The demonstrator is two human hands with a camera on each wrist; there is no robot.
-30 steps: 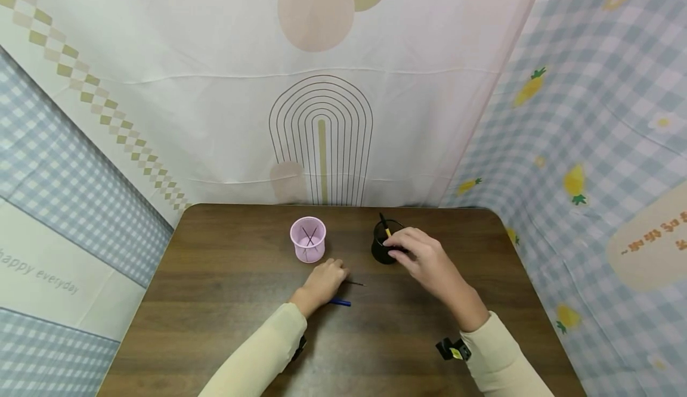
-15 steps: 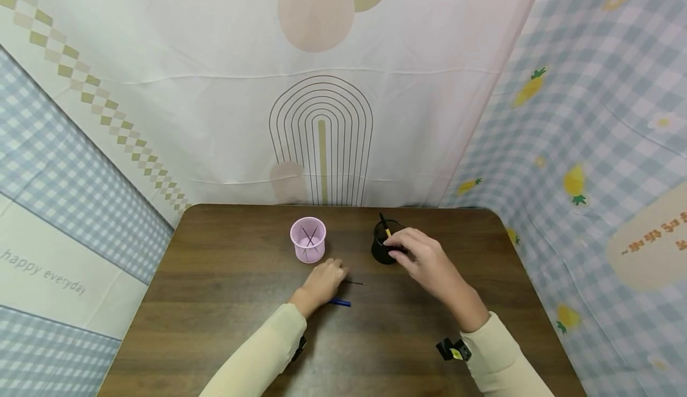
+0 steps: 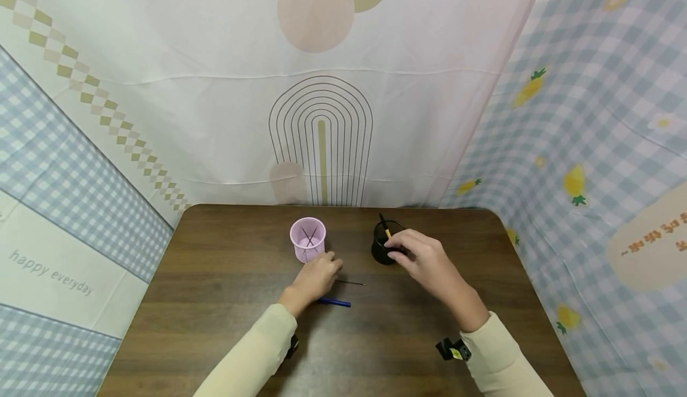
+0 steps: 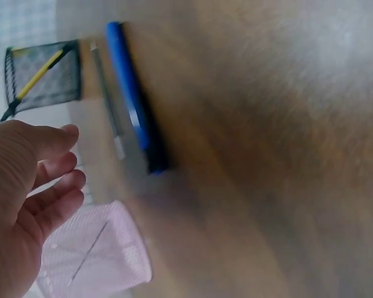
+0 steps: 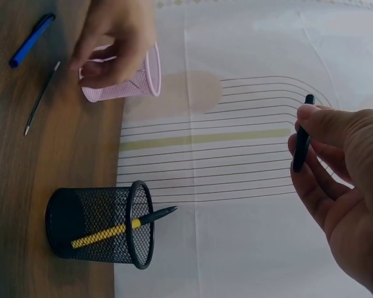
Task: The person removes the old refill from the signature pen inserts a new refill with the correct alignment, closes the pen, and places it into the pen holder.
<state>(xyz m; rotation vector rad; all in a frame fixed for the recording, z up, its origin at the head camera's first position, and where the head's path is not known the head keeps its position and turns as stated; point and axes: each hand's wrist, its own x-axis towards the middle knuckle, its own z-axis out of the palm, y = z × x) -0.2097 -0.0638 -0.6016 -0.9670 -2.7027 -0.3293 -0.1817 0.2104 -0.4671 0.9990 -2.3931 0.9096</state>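
Observation:
My right hand (image 3: 424,257) pinches a short black piece (image 5: 303,136), shaped like a pen cap, between thumb and fingers. In the head view that hand is in front of the black mesh pen cup (image 5: 90,214), which holds a yellow-and-black pen (image 5: 105,236). My left hand (image 3: 316,276) hovers with loosely bent fingers beside the pink mesh cup (image 3: 308,248), and nothing shows between them. A thin pen refill (image 3: 352,282) lies on the table by its fingertips. Closer to me is a blue pen (image 3: 335,302), its left end partly covered by the left hand in the head view.
The brown wooden table (image 3: 225,301) reaches a printed cloth wall (image 3: 225,135) at the back. Thin dark lines cross in the pink cup; the left wrist view shows a slim stick. Checked cloth (image 3: 601,117) hangs at the right side.
My left hand has drawn back a little to the left, uncovering more of the refill and the blue pen. The right hand has stayed in place.

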